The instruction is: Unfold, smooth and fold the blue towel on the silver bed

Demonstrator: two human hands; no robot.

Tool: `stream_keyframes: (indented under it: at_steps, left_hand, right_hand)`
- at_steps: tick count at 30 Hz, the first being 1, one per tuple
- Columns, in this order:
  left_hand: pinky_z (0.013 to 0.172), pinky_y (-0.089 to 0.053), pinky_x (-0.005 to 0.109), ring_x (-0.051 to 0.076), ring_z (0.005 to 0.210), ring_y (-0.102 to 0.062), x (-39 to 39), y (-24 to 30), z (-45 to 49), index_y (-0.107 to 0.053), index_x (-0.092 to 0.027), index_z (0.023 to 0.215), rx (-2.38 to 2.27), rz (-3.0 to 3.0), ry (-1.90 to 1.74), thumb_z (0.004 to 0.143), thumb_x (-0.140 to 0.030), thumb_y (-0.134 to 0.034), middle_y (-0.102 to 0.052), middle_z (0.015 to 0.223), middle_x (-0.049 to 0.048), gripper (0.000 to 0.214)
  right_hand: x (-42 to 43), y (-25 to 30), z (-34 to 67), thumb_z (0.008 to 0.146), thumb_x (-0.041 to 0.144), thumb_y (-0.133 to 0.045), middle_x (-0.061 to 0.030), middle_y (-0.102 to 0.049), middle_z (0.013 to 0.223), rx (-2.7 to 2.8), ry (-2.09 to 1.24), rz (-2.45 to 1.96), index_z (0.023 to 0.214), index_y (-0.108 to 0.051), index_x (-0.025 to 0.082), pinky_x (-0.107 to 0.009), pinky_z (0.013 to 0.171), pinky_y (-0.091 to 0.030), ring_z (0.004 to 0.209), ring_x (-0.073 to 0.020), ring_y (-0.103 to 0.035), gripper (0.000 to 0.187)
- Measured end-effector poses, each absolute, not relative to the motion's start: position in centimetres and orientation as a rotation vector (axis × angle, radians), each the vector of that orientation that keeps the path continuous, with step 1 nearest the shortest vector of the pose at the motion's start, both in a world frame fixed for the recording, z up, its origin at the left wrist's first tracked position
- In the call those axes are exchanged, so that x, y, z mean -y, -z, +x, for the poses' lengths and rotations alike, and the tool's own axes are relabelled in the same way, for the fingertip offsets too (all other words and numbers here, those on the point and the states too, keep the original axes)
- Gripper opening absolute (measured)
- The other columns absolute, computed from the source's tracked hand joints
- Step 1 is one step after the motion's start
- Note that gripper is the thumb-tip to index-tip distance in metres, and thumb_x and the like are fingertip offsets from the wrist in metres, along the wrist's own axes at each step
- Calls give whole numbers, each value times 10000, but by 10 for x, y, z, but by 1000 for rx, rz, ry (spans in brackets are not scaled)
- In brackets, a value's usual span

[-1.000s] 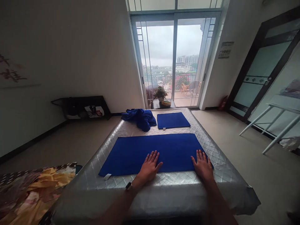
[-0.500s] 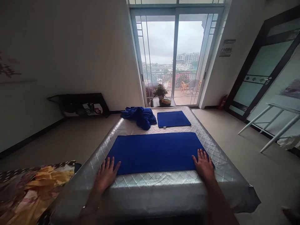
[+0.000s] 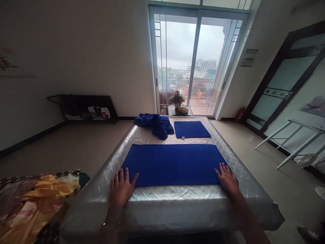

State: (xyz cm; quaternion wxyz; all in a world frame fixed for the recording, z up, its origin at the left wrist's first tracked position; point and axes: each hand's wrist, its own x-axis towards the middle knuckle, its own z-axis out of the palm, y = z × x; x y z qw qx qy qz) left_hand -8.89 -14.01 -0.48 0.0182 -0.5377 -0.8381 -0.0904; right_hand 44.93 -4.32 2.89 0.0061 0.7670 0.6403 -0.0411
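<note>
Towel: blue, spread flat and smooth on the mattress, long side across the view. It lies at the centre of the picture, its near edge close to the mattress's near edge.

Left hand: at the towel's 7 o'clock corner. Palm down, fingers straight and spread, thumb out to the right. The fingertips and thumb reach the towel's corner; the palm rests on the bare mattress. Nothing is gripped. A band shows at the wrist.

Right hand: at the towel's 5 o'clock corner. Palm down, flat, fingers spread and lying on the cloth. Nothing is gripped.

Mattress: silver, quilted, with a bare margin all round the towel.

Folded towel: blue, small, flat, at 12 to 1 o'clock of the large one, apart from it.

Heap: crumpled blue cloth at 11 o'clock, just beside the folded towel.

Plant: potted, at 12 o'clock beyond the mattress, before the glass door.

Shelf: dark, low, against the wall at 10 o'clock.

Blanket: patterned in yellow, at 8 o'clock.

Table: white legs only, at 3 o'clock.
</note>
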Motion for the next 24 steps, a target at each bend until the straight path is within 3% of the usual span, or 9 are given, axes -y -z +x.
stream_keyframes:
  at_steps: [5,10,15,24]
  left_hand:
    - [1227,-169,581,435,1517,-209,140,3,-81,-264,-58,1583,2602,-1617,320,834,-871,-162,-245,1652,234,1110]
    - [1230,-170,568,425,1515,-226,139,4,-81,-279,-70,1582,2591,-1588,303,835,-866,-131,-262,1649,228,1102]
    - [1230,-160,575,430,1518,-210,138,4,-81,-283,-53,1577,2606,-1605,303,844,-849,-154,-255,1651,229,1090]
    - [1225,-170,568,441,1511,-223,140,-1,-84,-266,-43,1579,2600,-1632,231,864,-821,-171,-245,1650,244,1060]
  right_hand:
    - [45,-44,404,1019,491,-189,-128,-204,1671,-2007,90,2471,1589,-267,50,-461,1238,-164,1540,-278,-190,726]
    - [48,-50,301,1044,434,-179,-93,-242,1660,-2475,233,2077,1586,-305,96,-427,1246,-134,1542,-233,-189,651]
    - [42,-42,235,1050,491,-168,-123,-168,1671,-2670,345,1836,1599,-236,70,-419,1256,-69,1556,-212,-104,695]
    - [43,-31,300,1045,525,-158,-80,-106,1686,-2474,281,1957,1611,-166,82,-437,1259,-23,1561,-210,-61,719]
